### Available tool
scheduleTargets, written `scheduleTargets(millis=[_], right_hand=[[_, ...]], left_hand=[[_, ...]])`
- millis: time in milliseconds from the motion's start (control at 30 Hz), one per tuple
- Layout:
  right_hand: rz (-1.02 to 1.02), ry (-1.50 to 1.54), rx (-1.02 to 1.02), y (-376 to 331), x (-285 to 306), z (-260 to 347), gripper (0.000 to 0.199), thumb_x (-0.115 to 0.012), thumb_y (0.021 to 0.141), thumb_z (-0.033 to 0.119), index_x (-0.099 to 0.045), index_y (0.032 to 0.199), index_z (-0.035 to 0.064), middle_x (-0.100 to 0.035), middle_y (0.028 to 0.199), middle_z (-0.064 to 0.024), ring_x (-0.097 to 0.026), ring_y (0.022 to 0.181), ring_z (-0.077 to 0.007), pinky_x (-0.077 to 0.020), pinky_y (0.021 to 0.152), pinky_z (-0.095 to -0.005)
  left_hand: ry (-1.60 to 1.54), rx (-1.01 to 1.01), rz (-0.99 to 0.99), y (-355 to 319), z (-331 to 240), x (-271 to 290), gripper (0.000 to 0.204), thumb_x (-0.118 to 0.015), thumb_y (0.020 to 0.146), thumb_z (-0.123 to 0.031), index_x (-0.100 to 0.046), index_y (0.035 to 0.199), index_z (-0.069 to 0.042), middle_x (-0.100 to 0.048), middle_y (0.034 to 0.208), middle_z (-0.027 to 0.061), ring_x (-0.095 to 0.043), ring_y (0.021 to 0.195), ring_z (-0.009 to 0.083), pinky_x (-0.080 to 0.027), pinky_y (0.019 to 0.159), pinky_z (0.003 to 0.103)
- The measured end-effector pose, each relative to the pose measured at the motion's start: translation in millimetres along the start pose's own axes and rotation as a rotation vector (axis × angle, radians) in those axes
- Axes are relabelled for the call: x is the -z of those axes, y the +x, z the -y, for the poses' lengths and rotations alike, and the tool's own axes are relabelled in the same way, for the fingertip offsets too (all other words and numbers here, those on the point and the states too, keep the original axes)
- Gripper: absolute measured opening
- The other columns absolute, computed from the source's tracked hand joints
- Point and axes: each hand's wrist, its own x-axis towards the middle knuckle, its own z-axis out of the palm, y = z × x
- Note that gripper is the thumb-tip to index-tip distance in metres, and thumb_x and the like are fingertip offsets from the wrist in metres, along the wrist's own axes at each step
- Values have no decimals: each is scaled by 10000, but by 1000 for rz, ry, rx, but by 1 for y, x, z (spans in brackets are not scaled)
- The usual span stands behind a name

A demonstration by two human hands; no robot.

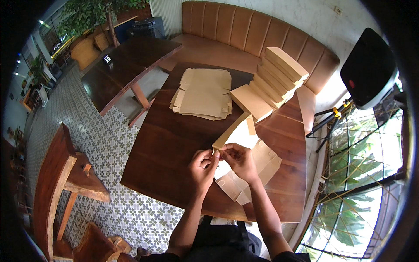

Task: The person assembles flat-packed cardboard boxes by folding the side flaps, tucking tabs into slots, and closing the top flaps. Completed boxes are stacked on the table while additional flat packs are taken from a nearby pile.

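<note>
Left hand [204,169], right hand [239,160] pinching carton [263,160], long axis slanting away rightward

Strong daylight pours in from the window [373,205] to the right of the hands [239,163], its brightest panes burnt out to white. Just beyond the fingers, the white inside of the carton [247,139] looks washed out. The table [166,146] shines softly to their right and darkens to their left. Far to their upper left, small lamps [41,22] glow, details soften, and the fisheye's black rim bows straight edges.
</note>
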Motion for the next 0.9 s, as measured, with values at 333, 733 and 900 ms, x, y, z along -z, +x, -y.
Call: scheduleTargets(millis=[333, 733, 900], right_hand=[[82, 106, 48, -1, 10, -6, 158, -641, 1003, -66, -683, 1154, -82, -760, 1057, -137, -747, 986, -203, -629, 907, -341], [87, 22, 68, -4, 8, 5, 209, -641, 997, -75, -711, 1193, -61, -767, 1077, -135, -735, 988, -173, -624, 903, -326], [108, -14, 80, -3, 9, 5, 205, -632, 1012, -55, -701, 1204, -82, -764, 1088, -147, -730, 1014, -187, -618, 925, -341]], left_hand=[[10, -24, -44, -2, 1, -2, 145, -747, 969, -15, -693, 1078, 63, -691, 1007, 88, -707, 834, 125, -608, 713, 245], [182, -206, -128, -3, -2, -8, 173, -773, 884, 104, -693, 1028, 50, -685, 1005, 98, -734, 847, 145, -618, 712, 249], [173, -290, -122, -2, 4, -6, 179, -776, 864, 129, -687, 1000, 55, -682, 1002, 105, -746, 840, 161, -623, 697, 253]])
